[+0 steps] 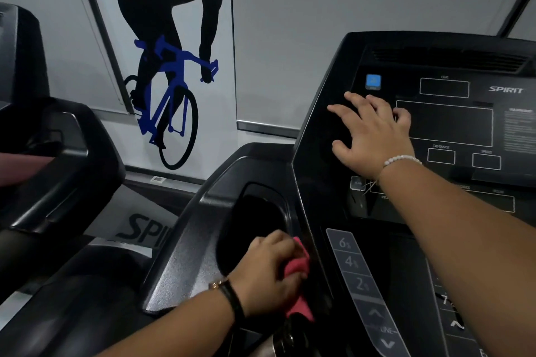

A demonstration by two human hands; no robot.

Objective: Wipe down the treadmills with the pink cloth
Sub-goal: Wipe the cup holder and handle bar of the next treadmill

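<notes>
A black treadmill console with a dark display and the word SPIRIT fills the right side. My left hand grips the pink cloth and holds it at the right edge of the console's left cup holder, beside the strip of incline buttons. My right hand rests with fingers spread on the console's upper left face, next to the display window. Most of the cloth is hidden under my left hand.
A second black treadmill stands to the left, with a narrow gap between the two machines. Behind them is a grey wall with a poster of a cyclist on a blue bike. A dark bottle top shows near the bottom edge.
</notes>
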